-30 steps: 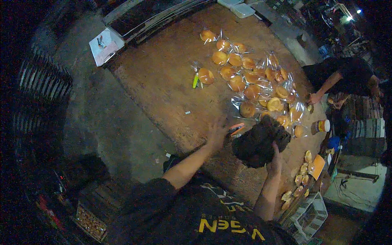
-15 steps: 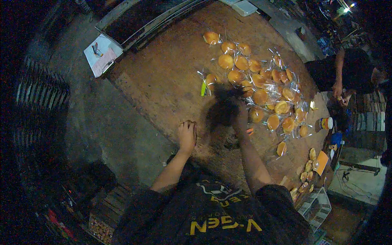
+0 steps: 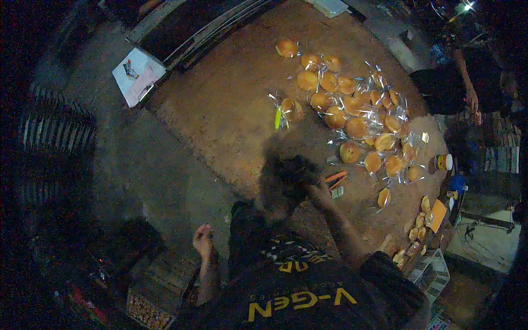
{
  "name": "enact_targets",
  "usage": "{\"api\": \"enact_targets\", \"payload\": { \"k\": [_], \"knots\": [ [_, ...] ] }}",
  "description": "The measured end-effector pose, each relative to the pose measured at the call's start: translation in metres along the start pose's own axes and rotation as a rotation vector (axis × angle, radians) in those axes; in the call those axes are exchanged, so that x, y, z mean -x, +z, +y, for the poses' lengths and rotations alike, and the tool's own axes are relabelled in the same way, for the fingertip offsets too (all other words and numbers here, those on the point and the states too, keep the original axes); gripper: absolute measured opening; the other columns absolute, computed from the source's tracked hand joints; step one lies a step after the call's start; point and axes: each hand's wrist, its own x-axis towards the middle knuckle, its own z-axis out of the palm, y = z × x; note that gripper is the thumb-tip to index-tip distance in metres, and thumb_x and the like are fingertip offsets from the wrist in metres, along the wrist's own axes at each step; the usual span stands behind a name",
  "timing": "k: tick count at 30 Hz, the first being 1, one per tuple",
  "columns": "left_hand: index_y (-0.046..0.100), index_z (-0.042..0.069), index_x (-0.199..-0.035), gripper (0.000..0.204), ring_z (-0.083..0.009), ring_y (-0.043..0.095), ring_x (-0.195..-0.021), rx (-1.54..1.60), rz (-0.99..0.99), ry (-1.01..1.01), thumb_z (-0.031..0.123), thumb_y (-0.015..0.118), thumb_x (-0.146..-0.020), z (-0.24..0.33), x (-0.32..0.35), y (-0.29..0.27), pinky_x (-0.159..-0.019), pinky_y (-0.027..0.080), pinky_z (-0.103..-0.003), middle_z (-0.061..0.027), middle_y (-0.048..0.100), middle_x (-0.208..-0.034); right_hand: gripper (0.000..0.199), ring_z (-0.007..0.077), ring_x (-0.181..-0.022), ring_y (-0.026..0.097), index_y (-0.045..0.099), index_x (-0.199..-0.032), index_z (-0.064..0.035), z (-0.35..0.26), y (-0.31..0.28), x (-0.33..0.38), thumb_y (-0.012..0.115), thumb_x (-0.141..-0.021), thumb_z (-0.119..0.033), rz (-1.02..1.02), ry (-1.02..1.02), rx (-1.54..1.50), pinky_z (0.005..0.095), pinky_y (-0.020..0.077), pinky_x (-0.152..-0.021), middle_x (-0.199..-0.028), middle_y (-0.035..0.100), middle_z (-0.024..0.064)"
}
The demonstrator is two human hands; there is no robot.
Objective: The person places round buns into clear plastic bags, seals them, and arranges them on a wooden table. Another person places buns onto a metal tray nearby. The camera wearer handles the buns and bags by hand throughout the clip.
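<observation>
Fingers of the right hand (image 3: 309, 184) close around a dark bundle (image 3: 286, 176), perhaps a bag or cloth, held over the near edge of the wooden counter (image 3: 220, 110); just what the bundle is cannot be told in the dim light. Well away from the bundle, off the counter's edge and low at the person's side, the left hand (image 3: 202, 240) hangs with fingers curled and nothing visible in it. Beyond the bundle, a spread of round buns in clear bags (image 3: 357, 121) covers the far right part of the counter, and one bagged bun with a yellow-green tie (image 3: 287, 110) lies apart, on the left of that spread. Orange pens (image 3: 335, 179) lie just to the right of the bundle. More buns (image 3: 423, 220) without visible wrapping sit near the counter's right rim, which suggests much of the bagging is done and some remains. Another person's hand (image 3: 472, 102) shows past the far right rim.
</observation>
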Motion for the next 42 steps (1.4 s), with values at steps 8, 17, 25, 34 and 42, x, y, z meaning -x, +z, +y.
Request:
{"api": "enact_targets", "payload": {
  "k": [8, 17, 25, 34, 42],
  "knots": [
    [0.067, 0.001, -0.094, 0.015, -0.0122, 0.061, -0.076, -0.265, 0.236, 0.001, 0.007, 0.079, -0.086, -0.037, 0.001, -0.024, -0.065, 0.048, -0.027, -0.0033, 0.067, -0.087, 0.059, 0.0406, -0.141, 0.035, 0.058, -0.14, -0.0179, 0.007, -0.028, -0.106, 0.07, -0.082, -0.017, 0.486, -0.146, -0.299, 0.0521, 0.0364, -0.113, -0.153, 0.042, 0.0155],
    [0.065, 0.0, -0.094, 0.013, -0.0139, 0.062, -0.08, 0.08, 0.153, 0.201, 0.002, 0.076, -0.087, -0.028, 0.01, -0.036, -0.072, 0.051, -0.03, -0.0063, 0.068, -0.092, 0.048, 0.0402, -0.126, 0.052, 0.06, -0.132, -0.009, -0.233, 0.018, -0.063, 0.07, -0.086, -0.02, -0.376, -0.185, -0.598, 0.0481, 0.0399, -0.109, -0.137, 0.056, 0.0162],
    [0.063, -0.003, -0.087, 0.011, -0.0164, 0.055, -0.076, -0.284, 0.272, 0.286, 0.004, 0.071, -0.09, -0.029, 0.0, -0.025, -0.076, 0.047, -0.033, -0.0069, 0.065, -0.086, 0.039, 0.0227, -0.094, 0.064, 0.055, -0.135, -0.0049, -0.2, -0.186, -0.249, 0.06, -0.101, -0.023, 0.064, -0.337, -0.492, 0.0356, 0.0531, -0.085, -0.111, 0.067, 0.0081],
    [0.063, -0.003, -0.093, 0.015, -0.0189, 0.054, -0.076, -0.461, 0.528, 0.319, 0.007, 0.073, -0.089, -0.059, 0.036, -0.068, -0.074, 0.046, -0.035, -0.0072, 0.062, -0.082, 0.053, 0.0423, -0.126, 0.053, 0.057, -0.131, -0.0017, -0.137, -0.116, -0.57, 0.068, -0.087, -0.028, 0.497, -0.312, 0.312, 0.0513, 0.0423, -0.107, -0.133, 0.057, 0.027],
    [0.063, -0.004, -0.094, 0.012, -0.021, 0.061, -0.085, -0.518, 0.674, 0.138, 0.004, 0.07, -0.088, -0.121, 0.055, -0.096, -0.08, 0.052, -0.036, -0.0117, 0.066, -0.091, 0.067, 0.0404, -0.139, 0.04, 0.057, -0.136, -0.0123, -0.328, 0.124, -0.407, 0.067, -0.07, -0.003, -0.401, -1.05, -0.289, 0.0561, 0.0276, -0.117, -0.148, 0.048, 0.0194]
  ]
}}
